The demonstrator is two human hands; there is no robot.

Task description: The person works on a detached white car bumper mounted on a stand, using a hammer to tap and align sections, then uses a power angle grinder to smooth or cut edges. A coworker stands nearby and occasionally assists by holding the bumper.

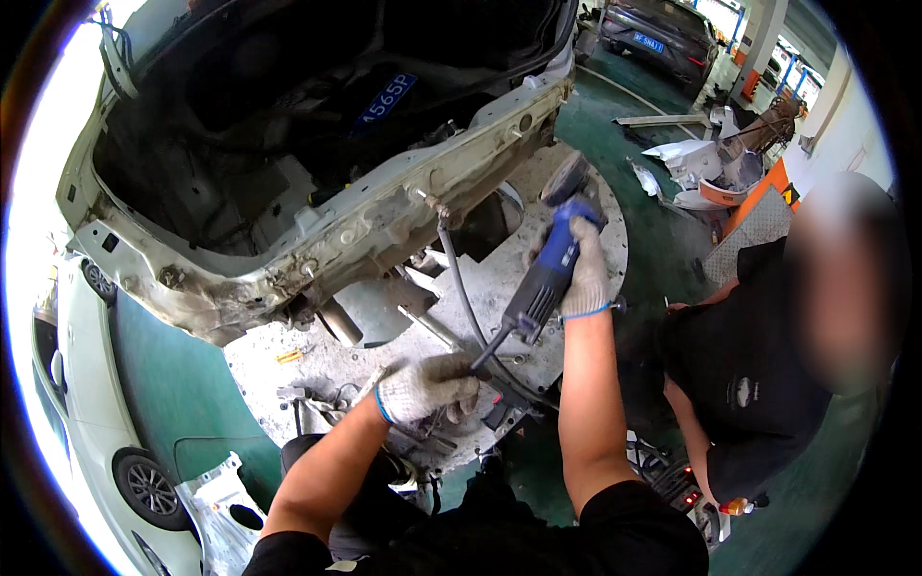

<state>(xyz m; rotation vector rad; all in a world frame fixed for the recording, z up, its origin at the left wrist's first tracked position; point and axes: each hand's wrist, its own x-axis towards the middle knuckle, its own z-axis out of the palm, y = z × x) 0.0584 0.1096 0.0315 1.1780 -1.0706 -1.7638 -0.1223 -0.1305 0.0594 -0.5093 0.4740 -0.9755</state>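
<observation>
My right hand (587,271), in a white knit work glove, grips a blue and black angle grinder (549,267) around its body. The disc (566,180) at its head points up and away from me, apart from the car body. My left hand (428,388), gloved the same way, is closed near the tail of the grinder, around its power cord (492,348). Ahead of both hands lies the stripped rear end of a car (384,216), its bare metal panel edge worn and dirty. A grey hose (457,274) hangs from a fitting on that panel.
A round, dusty platform (288,357) with scattered tools lies beneath the car's rear. To my right stands a person in black (740,365). A white car (91,384) is at the left, a dark car (658,43) far back. Scrap body panels (696,168) lie on the floor.
</observation>
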